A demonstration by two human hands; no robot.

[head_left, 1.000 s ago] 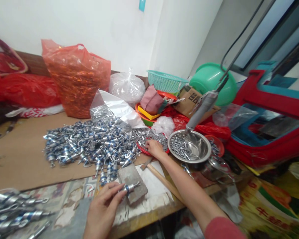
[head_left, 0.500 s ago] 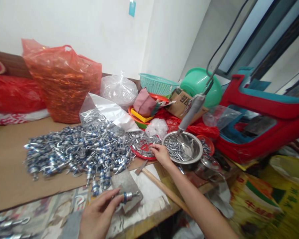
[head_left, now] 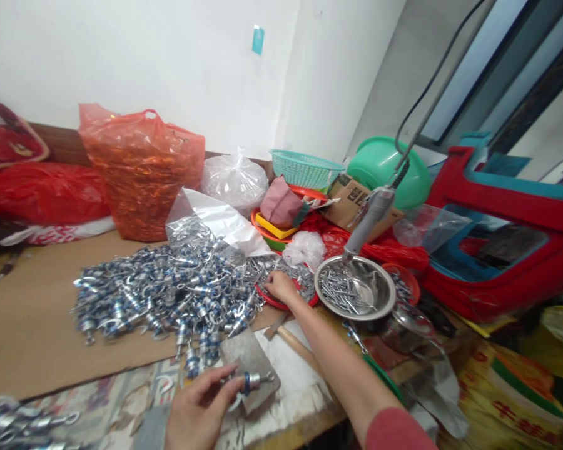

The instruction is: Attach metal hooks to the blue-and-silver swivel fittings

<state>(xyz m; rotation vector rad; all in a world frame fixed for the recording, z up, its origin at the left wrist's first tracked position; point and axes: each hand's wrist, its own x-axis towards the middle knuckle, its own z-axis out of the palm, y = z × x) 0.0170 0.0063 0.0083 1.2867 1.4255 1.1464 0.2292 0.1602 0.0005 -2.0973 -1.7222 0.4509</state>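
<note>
The left hand (head_left: 194,412) pinches a small metal fitting with a blue band (head_left: 254,379) between thumb and fingertips, its grip closed on the piece and holding it flat against a grey stone block (head_left: 250,360) near the front edge of the counter (head_left: 32,312). The fitting lies on its side, its hooked end pointing right and just past the block's edge. The right hand (head_left: 280,286) reaches forward across the block to a red dish of loose metal parts (head_left: 288,284), fingers curled down into the heap; whether its grip has closed on a piece I cannot tell, since the fingertips are hidden among the parts. A wooden-handled hammer (head_left: 293,340) lies between the two hands, its head just beside the block and its handle passing under the right forearm. Beside the red dish to the right stands a steel bowl of nails or pins (head_left: 354,289), and to the left a broad pile of blue-banded fittings (head_left: 164,294) spreads over the cardboard. Judging by this, the step in hand looks like fetching a small part to join to the fitting held on the block. The next move would call for bringing that part back to the fitting while the left hand keeps it from rolling.
</note>
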